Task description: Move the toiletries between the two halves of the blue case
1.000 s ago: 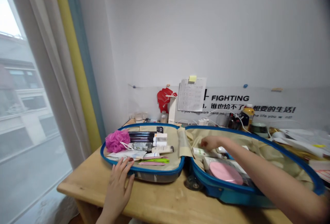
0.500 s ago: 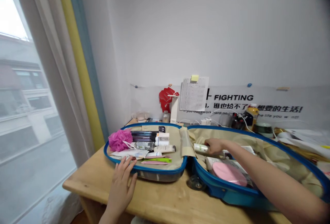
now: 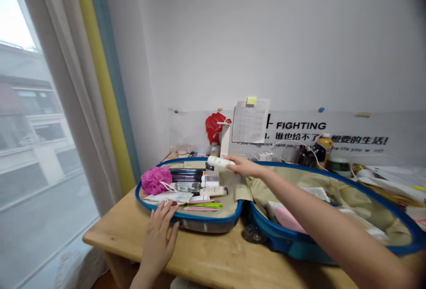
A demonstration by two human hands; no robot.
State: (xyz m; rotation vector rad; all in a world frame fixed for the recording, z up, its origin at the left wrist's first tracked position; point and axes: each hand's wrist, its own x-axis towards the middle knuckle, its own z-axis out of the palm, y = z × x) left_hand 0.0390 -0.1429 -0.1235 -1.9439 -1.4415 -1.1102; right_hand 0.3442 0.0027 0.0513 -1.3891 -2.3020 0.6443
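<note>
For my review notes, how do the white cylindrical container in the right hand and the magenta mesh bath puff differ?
The white cylindrical container is slim and smooth; the magenta mesh bath puff is bulky and ruffled. The container is held in the right hand, while the puff lies in the left half of the open blue-rimmed suitcase.

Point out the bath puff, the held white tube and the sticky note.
Bath puff [image 3: 155, 180], head view: middle of its pink mesh.
White tube [image 3: 219, 162], head view: middle of its body.
Sticky note [image 3: 251, 101], head view: its yellow front.
</note>
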